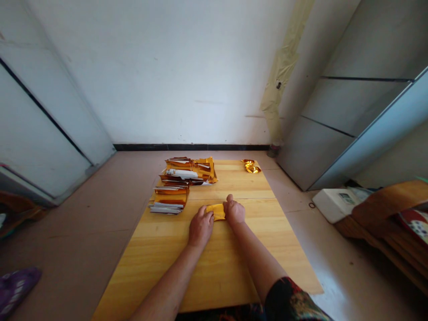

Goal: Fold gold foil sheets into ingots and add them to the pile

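Note:
A small flat golden-yellow packet (216, 211) lies between my hands over the middle of the wooden table. My left hand (201, 225) is closed on its left end, the thumb against its near side. At the right end my right hand (234, 210) grips it with curled fingers. To the far left are several stacks of gold foil pieces (172, 194) with white sheets (167, 208) among them. What the packet contains does not show.
Crumpled gold foil (250, 166) sits at the far right corner of the wooden table (267, 249). Beyond it is a white wall (187, 71). A white box (334, 203) stands right of the table, and a purple slipper (18, 287) is on the floor at left.

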### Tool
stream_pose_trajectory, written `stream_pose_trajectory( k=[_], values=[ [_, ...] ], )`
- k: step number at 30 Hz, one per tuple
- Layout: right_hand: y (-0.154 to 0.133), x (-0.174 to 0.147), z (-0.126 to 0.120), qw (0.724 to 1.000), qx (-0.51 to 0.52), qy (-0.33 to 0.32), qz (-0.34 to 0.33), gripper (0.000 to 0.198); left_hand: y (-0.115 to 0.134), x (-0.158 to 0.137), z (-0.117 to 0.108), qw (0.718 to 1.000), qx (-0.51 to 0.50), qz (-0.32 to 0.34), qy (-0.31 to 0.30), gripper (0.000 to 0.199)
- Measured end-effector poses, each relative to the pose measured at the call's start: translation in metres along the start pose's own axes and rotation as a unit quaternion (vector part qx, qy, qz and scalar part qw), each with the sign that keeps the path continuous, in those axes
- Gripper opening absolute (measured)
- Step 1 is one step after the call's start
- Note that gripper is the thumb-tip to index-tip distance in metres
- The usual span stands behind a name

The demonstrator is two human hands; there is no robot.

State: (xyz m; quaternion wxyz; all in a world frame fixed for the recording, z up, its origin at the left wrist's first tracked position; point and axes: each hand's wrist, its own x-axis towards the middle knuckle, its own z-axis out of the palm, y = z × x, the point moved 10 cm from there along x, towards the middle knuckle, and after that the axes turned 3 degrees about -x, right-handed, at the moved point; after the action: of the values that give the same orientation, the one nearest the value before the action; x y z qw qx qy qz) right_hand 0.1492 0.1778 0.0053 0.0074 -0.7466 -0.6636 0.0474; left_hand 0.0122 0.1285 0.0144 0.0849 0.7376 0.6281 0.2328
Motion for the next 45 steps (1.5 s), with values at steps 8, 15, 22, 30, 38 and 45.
stream_pose_trajectory(
  k=[8, 15, 22, 30, 38, 45],
  values=[
    [-0.002, 0.001, -0.004, 1.000, -0.010, 0.004, 0.002, 0.017, 0.001, 0.001, -0.003, 1.000, 0.006, -0.009, -0.007, 0.022],
    [-0.003, 0.003, -0.004, 1.000, -0.021, -0.008, 0.004, 0.018, 0.004, 0.000, -0.003, 0.999, 0.035, -0.012, -0.013, 0.022],
    [-0.004, 0.002, -0.003, 0.999, -0.024, 0.030, 0.009, 0.016, 0.006, -0.001, 0.003, 0.996, 0.089, 0.001, -0.020, 0.023],
    [-0.008, 0.002, 0.001, 0.998, -0.037, 0.043, -0.001, 0.017, 0.017, -0.001, -0.004, 0.996, 0.070, 0.054, 0.000, 0.022],
    [-0.008, 0.008, 0.001, 0.999, -0.047, 0.021, -0.004, 0.016, 0.019, -0.001, 0.005, 0.994, 0.043, 0.096, -0.003, 0.029],
    [-0.008, 0.010, 0.001, 0.999, -0.044, 0.023, -0.009, 0.018, 0.017, -0.002, 0.007, 0.995, 0.051, 0.090, -0.012, 0.032]
  ],
)
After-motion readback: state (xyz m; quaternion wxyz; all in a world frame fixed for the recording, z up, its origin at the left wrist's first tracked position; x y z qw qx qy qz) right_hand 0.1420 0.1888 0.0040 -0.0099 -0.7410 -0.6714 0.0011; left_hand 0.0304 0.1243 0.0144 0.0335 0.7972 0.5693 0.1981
